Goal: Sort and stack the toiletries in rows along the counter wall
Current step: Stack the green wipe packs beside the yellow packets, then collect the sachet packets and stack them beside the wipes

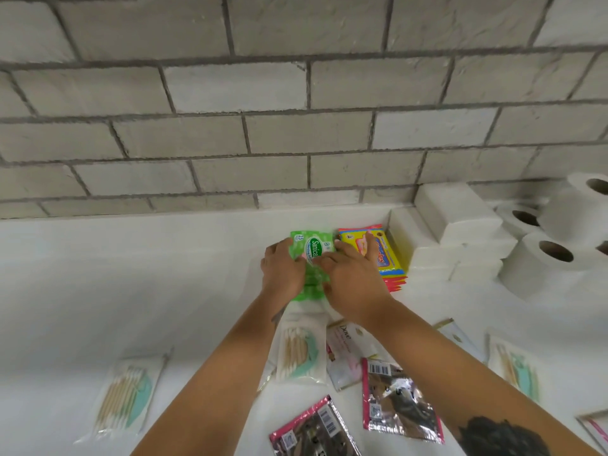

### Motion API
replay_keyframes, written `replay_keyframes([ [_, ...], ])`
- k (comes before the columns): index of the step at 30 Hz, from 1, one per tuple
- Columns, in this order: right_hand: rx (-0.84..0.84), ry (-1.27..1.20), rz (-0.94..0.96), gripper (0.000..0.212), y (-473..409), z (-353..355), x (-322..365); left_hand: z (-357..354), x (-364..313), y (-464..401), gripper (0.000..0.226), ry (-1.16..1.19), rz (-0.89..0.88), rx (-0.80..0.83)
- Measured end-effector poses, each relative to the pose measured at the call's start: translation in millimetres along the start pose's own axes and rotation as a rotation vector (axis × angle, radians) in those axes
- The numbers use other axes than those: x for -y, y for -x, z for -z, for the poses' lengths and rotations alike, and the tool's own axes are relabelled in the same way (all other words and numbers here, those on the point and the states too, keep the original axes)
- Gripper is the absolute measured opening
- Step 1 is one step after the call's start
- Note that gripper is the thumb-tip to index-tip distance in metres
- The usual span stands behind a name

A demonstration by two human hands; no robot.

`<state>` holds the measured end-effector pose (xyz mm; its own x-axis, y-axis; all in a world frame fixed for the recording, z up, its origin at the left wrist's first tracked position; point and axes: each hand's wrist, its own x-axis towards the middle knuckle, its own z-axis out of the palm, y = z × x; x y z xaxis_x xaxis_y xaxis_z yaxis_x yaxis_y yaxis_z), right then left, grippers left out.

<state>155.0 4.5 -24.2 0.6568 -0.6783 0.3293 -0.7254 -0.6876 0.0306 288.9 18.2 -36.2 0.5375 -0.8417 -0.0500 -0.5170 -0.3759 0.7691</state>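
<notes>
A stack of green wet-wipe packs (312, 245) lies near the brick wall at the middle of the white counter (131, 274). My left hand (283, 269) presses on the stack's left side and my right hand (353, 281) on its right side, fingers curled over the top pack. Right beside it sits a stack of yellow-and-red wipe packs (386, 255), which my right index finger touches. Further right stand white folded tissue packs (457, 222) and toilet paper rolls (552, 258).
Loose items lie on the counter nearer me: cotton swab packets (123, 396) (299, 353) (516, 366), a Dove sachet (348, 350), and shiny sachets with barcodes (398, 403) (316, 429). The grey brick wall (296, 126) bounds the far side.
</notes>
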Motion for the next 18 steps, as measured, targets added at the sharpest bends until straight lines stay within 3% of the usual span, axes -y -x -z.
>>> replay_keyframes([
  [3, -0.158, -0.104, -0.065, 0.041, 13.6, 6.0, -9.9, 7.1, -1.5, 15.8, 0.048, 0.017, -0.056, -0.032],
  [6, -0.203, -0.178, -0.169, 0.029, 31.9, 20.9, -20.1, 8.7, -0.9, 34.9, 0.044, 0.04, -0.111, -0.039],
  [14, -0.102, -0.219, -0.353, 0.031, 93.4, 42.0, -41.2, -0.6, -0.3, 87.1, 0.032, 0.074, -0.173, 0.014],
  [18, 0.088, -0.237, -0.374, 0.038, 117.6, 41.2, -44.7, -11.1, 1.9, 109.4, 0.032, 0.057, -0.166, 0.047],
])
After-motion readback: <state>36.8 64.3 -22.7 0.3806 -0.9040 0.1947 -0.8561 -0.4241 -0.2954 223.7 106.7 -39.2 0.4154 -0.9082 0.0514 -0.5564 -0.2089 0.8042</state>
